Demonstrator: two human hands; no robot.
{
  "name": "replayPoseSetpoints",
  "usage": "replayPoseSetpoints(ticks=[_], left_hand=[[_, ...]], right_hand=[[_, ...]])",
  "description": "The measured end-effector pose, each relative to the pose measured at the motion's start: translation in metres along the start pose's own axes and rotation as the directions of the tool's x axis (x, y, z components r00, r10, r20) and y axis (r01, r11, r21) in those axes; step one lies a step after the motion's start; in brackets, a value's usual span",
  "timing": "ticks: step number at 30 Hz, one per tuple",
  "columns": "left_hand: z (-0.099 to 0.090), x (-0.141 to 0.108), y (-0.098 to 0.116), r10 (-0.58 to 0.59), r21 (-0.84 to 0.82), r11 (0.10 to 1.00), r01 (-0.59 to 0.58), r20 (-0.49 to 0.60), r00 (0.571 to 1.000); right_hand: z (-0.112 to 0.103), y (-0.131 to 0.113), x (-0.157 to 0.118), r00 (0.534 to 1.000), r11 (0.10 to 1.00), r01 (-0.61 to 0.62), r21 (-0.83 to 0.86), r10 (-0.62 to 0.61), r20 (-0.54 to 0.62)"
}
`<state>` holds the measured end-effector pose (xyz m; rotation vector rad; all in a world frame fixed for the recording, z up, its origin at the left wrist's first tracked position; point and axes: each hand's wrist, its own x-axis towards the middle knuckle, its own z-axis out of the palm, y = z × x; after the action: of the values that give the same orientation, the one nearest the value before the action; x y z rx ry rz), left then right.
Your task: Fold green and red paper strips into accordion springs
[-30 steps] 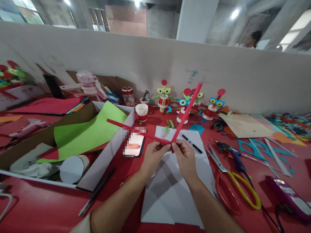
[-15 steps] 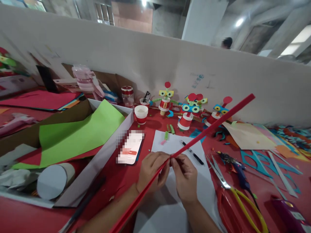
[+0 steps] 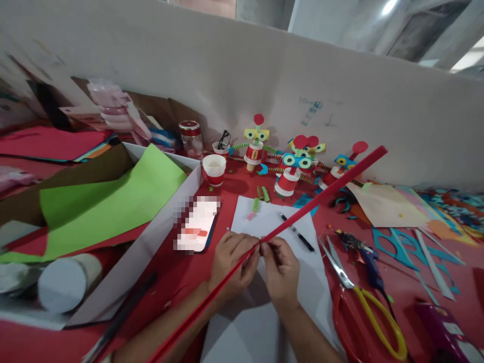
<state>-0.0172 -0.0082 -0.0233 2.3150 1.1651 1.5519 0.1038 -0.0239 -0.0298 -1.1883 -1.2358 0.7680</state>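
Note:
A long red paper strip (image 3: pixel 321 199) runs slantwise from the lower left to the upper right. My left hand (image 3: pixel 233 262) is closed around its middle. Right beside it, my right hand (image 3: pixel 280 269) pinches the same strip with thumb and fingers, the fingertips of both hands nearly touching. Both hands are above white paper sheets (image 3: pixel 245 327) on the red table. A black pen (image 3: pixel 297 232) lies on the paper just beyond the hands. Small folded green paper springs (image 3: pixel 256 204) lie at the sheet's far edge.
To the left stand a white box (image 3: pixel 166 222) with green paper and a phone (image 3: pixel 198 224). A paper cup (image 3: pixel 214 170) and several paper-cup robots (image 3: pixel 288 174) line the back. Scissors (image 3: pixel 342 277), a glue gun (image 3: pixel 366 257) and blue paper scraps (image 3: pixel 397 249) lie to the right.
The camera view has tilted slightly down and shifted, so the scene sits higher in the picture. Both hands keep their hold on the red strip, with little movement.

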Motion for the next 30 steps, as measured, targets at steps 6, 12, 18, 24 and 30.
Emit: replayPoseSetpoints(ticks=[6,12,18,24,30], left_hand=[[-0.001,0.0,0.009,-0.305,-0.323,0.902,0.285,-0.011,0.952],[0.004,0.01,0.023,-0.648,-0.535,0.596,0.599,0.121,0.752],[0.007,0.01,0.022,-0.697,-0.655,0.452,0.605,0.164,0.698],[-0.001,0.009,0.012,-0.761,-0.721,0.196,0.665,0.316,0.567],[-0.003,0.009,0.003,-0.701,-0.682,0.186,0.708,0.412,0.582]], right_hand=[[0.001,-0.002,0.003,1.0,0.999,0.009,0.032,-0.01,0.026],[-0.001,-0.004,0.004,0.998,0.998,-0.022,0.054,0.019,0.058],[0.0,-0.006,0.002,1.0,0.995,-0.023,0.092,0.021,0.014],[0.001,-0.013,0.006,0.987,0.971,-0.128,0.2,0.104,0.126],[-0.001,-0.016,0.014,0.976,0.946,-0.195,0.261,0.161,0.146]])
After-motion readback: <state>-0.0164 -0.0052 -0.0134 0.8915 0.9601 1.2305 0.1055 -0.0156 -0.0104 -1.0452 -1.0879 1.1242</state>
